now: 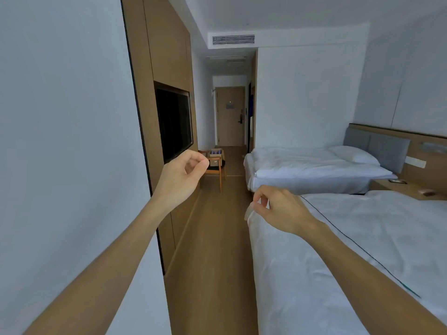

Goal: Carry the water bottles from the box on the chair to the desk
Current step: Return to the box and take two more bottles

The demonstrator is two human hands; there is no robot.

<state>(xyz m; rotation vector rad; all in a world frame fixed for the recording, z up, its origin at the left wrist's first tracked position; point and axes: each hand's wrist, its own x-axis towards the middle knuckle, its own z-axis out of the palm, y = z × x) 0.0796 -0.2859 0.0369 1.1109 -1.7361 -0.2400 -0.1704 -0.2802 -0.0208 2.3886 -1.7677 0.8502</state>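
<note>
A: Where are the water bottles (pixel 216 152)?

B: Far down the room, in the cardboard box (pixel 217 156) on the wooden chair (pixel 218 170), by the wood-panelled wall below the dark TV screen (pixel 174 125). Only their purple tops show; they are too small to count.

A: And the hands?

B: Both are raised, empty and well apart from the box. The left hand (pixel 182 178) has its fingers (pixel 196 163) curled loosely in, thumb tip meeting the forefinger, gripping nothing. The right hand (pixel 280 210) hangs over the corner of the near bed (pixel 338 250), its fingers (pixel 260 198) bent in, thumb near the forefinger, also empty.

A: Anything else?

B: A second white bed (pixel 314 169) lies beyond, and a closed door (pixel 229 117) ends the corridor.
</note>
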